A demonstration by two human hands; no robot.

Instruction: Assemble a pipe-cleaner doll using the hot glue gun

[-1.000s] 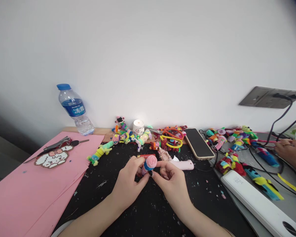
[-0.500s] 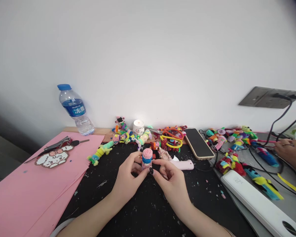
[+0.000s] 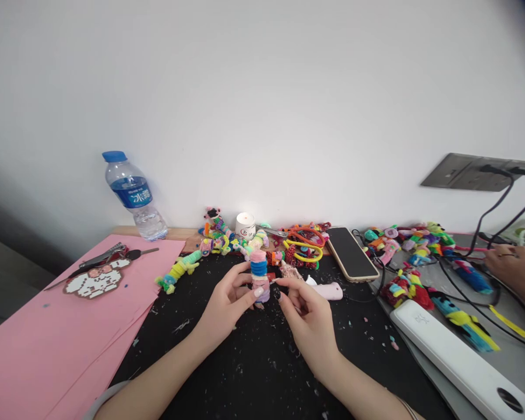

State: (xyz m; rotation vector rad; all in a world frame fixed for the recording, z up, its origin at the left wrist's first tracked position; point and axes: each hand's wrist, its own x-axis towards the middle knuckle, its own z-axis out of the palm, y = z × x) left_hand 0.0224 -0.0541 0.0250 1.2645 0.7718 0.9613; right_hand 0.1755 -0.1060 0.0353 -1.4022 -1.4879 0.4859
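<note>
A small fuzzy figure (image 3: 259, 275) wound from pink, blue and lilac pipe cleaner stands upright over the black mat (image 3: 254, 361). My left hand (image 3: 227, 303) pinches its lower part between thumb and fingers. My right hand (image 3: 307, 315) is just to its right, fingers curled, with the fingertips pinched close to the figure's side; what they hold is too small to make out.
Pink paper sheets (image 3: 48, 344) with keys and a bead badge lie left, a water bottle (image 3: 133, 195) behind. Pipe-cleaner figures, a candle (image 3: 245, 224), scissors (image 3: 304, 242), a phone (image 3: 352, 254) and a pink tool line the back. Another person's hand (image 3: 514, 271), cables and a white power strip (image 3: 459, 356) are right.
The figure has turned from lying tilted between both hands to standing upright. My right hand has drawn slightly away from it to the right.
</note>
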